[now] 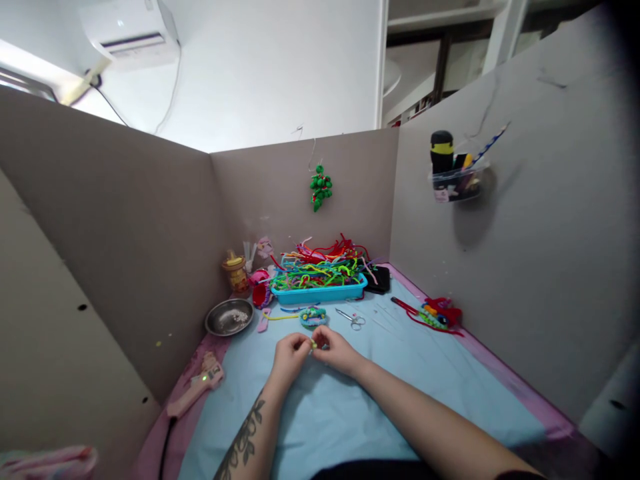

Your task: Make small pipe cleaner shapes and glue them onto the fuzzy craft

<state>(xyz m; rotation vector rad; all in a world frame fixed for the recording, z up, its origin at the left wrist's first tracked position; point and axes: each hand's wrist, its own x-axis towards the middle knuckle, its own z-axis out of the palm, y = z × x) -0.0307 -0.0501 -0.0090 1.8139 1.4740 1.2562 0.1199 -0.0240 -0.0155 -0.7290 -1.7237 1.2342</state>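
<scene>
My left hand and my right hand meet over the middle of the cloth, fingertips pinched together. Between them is a small yellow-green piece, mostly covered by the fingers; it looks like fuzzy pipe cleaner, but its shape cannot be made out. Just beyond the hands sits a teal fuzzy craft piece with yellow and blue bits. A yellow pipe cleaner stretches to its left. Small scissors lie to its right, touched by neither hand.
A blue tray heaped with colourful pipe cleaners stands at the back. Left are a metal bowl with white bits and a pink glue gun, its light lit green. A red-handled tool lies right. Grey partitions enclose the table.
</scene>
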